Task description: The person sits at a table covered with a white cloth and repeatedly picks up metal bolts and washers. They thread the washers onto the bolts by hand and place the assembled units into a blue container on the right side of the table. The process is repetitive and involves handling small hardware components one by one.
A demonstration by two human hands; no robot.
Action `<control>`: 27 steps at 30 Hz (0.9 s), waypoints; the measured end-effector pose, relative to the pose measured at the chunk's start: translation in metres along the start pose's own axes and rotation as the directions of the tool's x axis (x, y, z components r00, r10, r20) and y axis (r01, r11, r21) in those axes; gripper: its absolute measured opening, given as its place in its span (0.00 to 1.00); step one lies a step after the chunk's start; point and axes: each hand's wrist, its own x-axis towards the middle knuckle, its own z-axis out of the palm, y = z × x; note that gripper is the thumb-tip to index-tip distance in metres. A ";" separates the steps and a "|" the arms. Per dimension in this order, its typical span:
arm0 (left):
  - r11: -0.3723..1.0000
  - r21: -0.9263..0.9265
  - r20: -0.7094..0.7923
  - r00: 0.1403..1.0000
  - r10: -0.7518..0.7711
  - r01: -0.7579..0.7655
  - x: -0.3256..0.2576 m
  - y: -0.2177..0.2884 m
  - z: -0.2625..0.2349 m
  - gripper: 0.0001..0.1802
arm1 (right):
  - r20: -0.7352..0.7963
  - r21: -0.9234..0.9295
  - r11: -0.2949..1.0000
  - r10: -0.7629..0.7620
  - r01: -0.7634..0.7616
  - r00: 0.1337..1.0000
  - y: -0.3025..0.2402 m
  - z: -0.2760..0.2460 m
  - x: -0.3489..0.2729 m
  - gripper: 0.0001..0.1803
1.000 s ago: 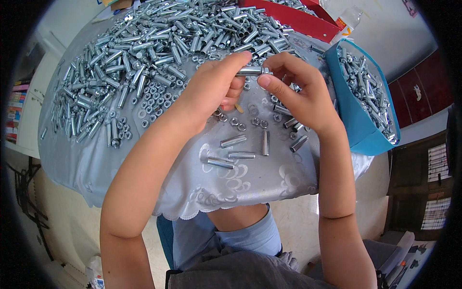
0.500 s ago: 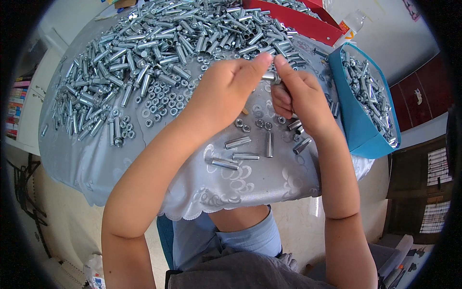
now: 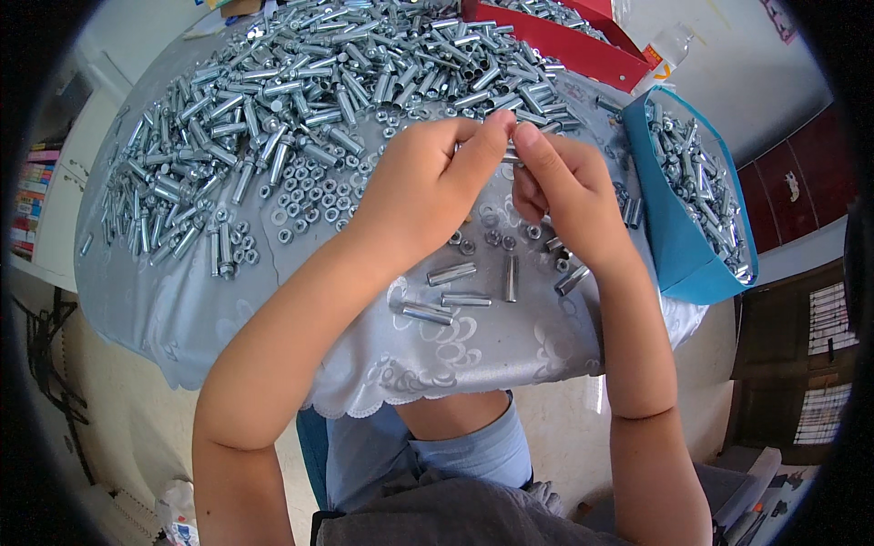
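My left hand [image 3: 421, 187] and my right hand [image 3: 572, 182] meet above the table, thumb tips nearly touching. Between them they grip a shiny metal anchor bolt [image 3: 512, 156], mostly covered by the fingers. Both hands are closed in a pinch. Below them on the cloth lie several loose metal sleeves, among them one upright in line with me [image 3: 511, 278] and one slanted sleeve [image 3: 452, 273]. A few hex nuts [image 3: 467, 247] sit just under the hands. Left of my left wrist spreads a cluster of nuts and washers [image 3: 309, 193].
A large heap of anchor bolts [image 3: 346, 68] covers the far and left table. At the right edge stands a blue box [image 3: 678, 250] full of assembled anchors. Behind are a red box [image 3: 583, 50] of metal parts and a clear bottle [image 3: 667, 53]. A patterned silver tablecloth [image 3: 492, 355] hangs over the near edge.
The hands have tilted and closed in around the anchor bolt, so less of it shows. My right hand has shifted slightly down. The parts on the table lie as before.
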 end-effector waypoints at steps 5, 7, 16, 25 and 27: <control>0.990 -0.131 -0.022 0.998 -0.057 0.053 0.000 0.003 0.003 0.26 | 0.194 0.233 0.950 0.163 -0.207 0.967 -0.002 -0.011 0.001 0.27; 0.960 -0.235 0.033 0.988 -0.152 0.155 0.003 0.000 0.002 0.25 | 0.124 0.113 0.990 0.070 -0.084 0.990 0.003 -0.010 0.002 0.24; 0.915 -0.285 0.130 0.957 -0.259 0.286 0.006 -0.006 -0.003 0.25 | -0.004 -0.374 0.892 -0.276 0.255 0.961 0.013 -0.008 0.005 0.17; 0.971 0.214 0.103 0.991 0.085 -0.106 0.001 0.005 -0.007 0.24 | 0.041 0.154 0.985 0.068 -0.074 0.997 -0.003 -0.006 0.002 0.25; 0.899 0.391 0.134 0.979 0.156 -0.197 0.000 0.003 -0.009 0.23 | 0.072 0.175 0.962 0.201 -0.210 0.977 -0.007 -0.008 0.002 0.25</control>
